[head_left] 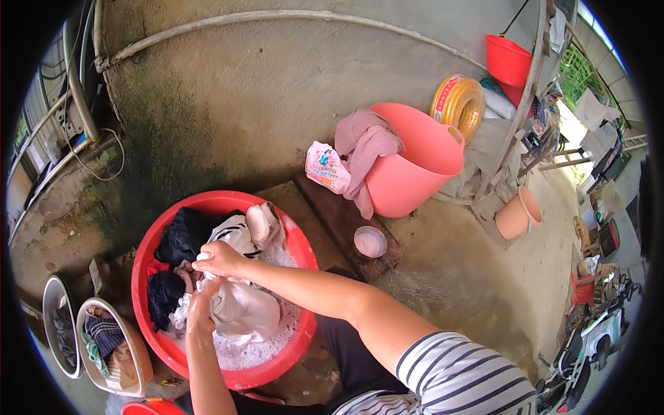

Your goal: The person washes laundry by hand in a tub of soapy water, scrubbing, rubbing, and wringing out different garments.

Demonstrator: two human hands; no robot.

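A large red basin (311, 259) of foamy water holds a heap of wet laundry. Over it, my right hand (225, 261) is closed, with a small white bulge showing past the fingers; it looks like bunched cloth. Just below, my left hand (203, 304) grips the same white garment (249, 315), whose lower part spreads into the suds. Dark clothes (183, 235) lie on the basin's far left side. A white piece with black stripes (235, 232) and a beige cloth (263, 225) rest against the far rim.
A pink tub (415, 173) with a mauve cloth (366, 142) and a printed bag (326, 167) stands beyond, right. A small bowl (370, 242) sits on a slab. Left are two laundry containers (142, 356). A yellow coiled hose (458, 104) leans by the wall.
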